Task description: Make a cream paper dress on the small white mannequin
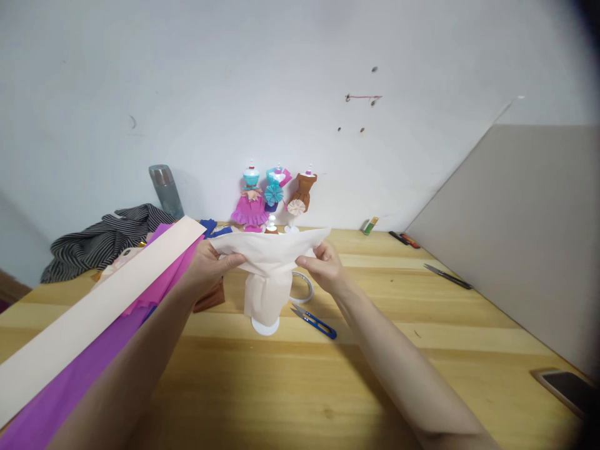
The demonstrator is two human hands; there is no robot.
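Cream paper (276, 247) spread above a white stand (265, 327)

In the head view, the left hand (213, 259) pinched one side of the paper between thumb and fingers, and the right hand (324, 265) pinched the other. Its long axis ran left to right between them, neither hand clearly nearer the middle, while a lower part hung upright around the stand on the table (244, 381). Blue snips (323, 327) lay just right of it, near a tape roll (307, 290)
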